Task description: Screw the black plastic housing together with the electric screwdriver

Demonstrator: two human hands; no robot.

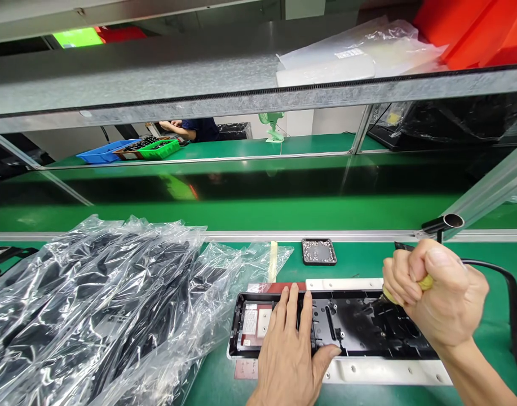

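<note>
A long black plastic housing (355,324) lies in a white and reddish fixture (380,369) on the green bench. Flat across the housing's left part rests my left hand (290,349), fingers stretched out and thumb apart. My right hand (440,296) is wrapped in a fist around a yellow-handled screwdriver (426,282). Its shaft slants down left toward the housing's inside; whether the tip touches cannot be made out. Behind the housing sits a small black tray (319,252) of tiny screws.
Clear plastic bags (101,316) with dark parts cover the left side. A black cable (513,304) loops at the right, by a metal tube (444,224). A metal shelf (224,101) crosses overhead. Beyond, a co-worker's arm (180,129) shows near blue and green bins (159,148).
</note>
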